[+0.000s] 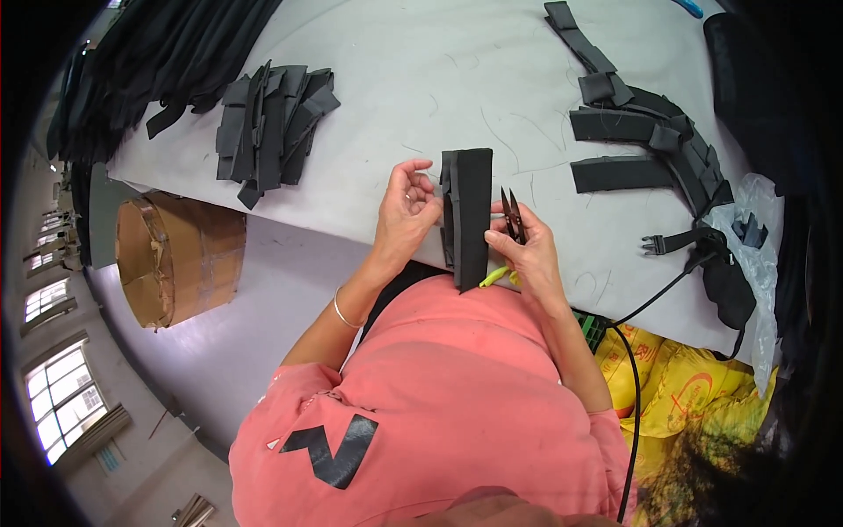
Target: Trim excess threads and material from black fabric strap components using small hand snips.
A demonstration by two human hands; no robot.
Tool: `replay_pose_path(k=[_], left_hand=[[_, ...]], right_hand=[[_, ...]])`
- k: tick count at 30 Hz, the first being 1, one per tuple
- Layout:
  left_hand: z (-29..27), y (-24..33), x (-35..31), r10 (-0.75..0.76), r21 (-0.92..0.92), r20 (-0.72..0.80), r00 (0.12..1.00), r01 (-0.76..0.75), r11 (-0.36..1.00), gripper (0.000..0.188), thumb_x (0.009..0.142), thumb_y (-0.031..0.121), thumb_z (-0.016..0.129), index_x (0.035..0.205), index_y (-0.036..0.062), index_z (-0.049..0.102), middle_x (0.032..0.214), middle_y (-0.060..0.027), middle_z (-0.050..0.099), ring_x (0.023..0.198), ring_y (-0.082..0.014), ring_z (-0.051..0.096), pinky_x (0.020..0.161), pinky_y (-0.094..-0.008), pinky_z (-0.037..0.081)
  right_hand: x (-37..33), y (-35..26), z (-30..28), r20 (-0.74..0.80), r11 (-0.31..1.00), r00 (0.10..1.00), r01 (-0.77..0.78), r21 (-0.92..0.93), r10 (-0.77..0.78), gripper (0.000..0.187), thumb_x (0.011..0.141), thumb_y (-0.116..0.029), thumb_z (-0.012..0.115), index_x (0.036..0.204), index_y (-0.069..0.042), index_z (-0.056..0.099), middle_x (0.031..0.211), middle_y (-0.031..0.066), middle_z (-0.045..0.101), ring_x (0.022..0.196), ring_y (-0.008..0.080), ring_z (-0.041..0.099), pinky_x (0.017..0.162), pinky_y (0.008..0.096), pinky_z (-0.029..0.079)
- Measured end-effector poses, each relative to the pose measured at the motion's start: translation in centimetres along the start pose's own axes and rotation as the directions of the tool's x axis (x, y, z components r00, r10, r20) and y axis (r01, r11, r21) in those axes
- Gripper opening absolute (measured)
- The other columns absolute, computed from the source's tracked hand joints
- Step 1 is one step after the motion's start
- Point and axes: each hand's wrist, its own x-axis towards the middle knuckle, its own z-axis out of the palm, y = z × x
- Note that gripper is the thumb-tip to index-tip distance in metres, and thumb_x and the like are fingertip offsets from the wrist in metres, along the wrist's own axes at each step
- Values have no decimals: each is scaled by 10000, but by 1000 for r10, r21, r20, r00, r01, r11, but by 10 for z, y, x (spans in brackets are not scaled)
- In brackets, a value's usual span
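Between my hands a folded black fabric piece (471, 215) stands lengthwise at the table's near edge, with layered flaps along its left side. My left hand (407, 211) is at that side, its thumb against the flaps and its other fingers curled above. Black thread snips (514, 215) are in my right hand (532, 256), blades pointing away from me. The right thumb and fingertips also touch the piece's right edge. A yellow-green part (496, 276) shows below the right hand; I cannot tell whether it belongs to the snips.
On the pale table (395, 97) lie a dark strip pile (277, 127) at left and a chain of black pieces (654, 132) at right. A black buckle strap (680, 241) and clear plastic bag (755, 237) are near the right edge. A cardboard box (189, 259) and yellow sacks (676, 378) stand below.
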Motion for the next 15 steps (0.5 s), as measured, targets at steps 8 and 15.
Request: replay_pose_path(k=[8, 15], left_hand=[[19, 26, -10, -65, -103, 80, 995, 73, 992, 325, 930, 124, 556, 1209, -6, 451, 928, -46, 593, 851, -87, 558, 781, -242, 464], [20, 20, 0, -130, -255, 123, 984, 157, 954, 425, 841, 126, 684, 1193, 14, 475, 1005, -43, 582, 913, -102, 553, 824, -255, 456]], right_hand=[[1, 14, 6, -27, 992, 992, 118, -47, -120, 277, 807, -31, 684, 1077, -41, 622, 761, -49, 572, 658, 7, 464, 582, 159, 369], [-8, 7, 4, 59, 976, 991, 128, -174, -120, 208, 813, -41, 684, 1018, -30, 658, 782, -55, 565, 676, 7, 453, 606, 160, 379]])
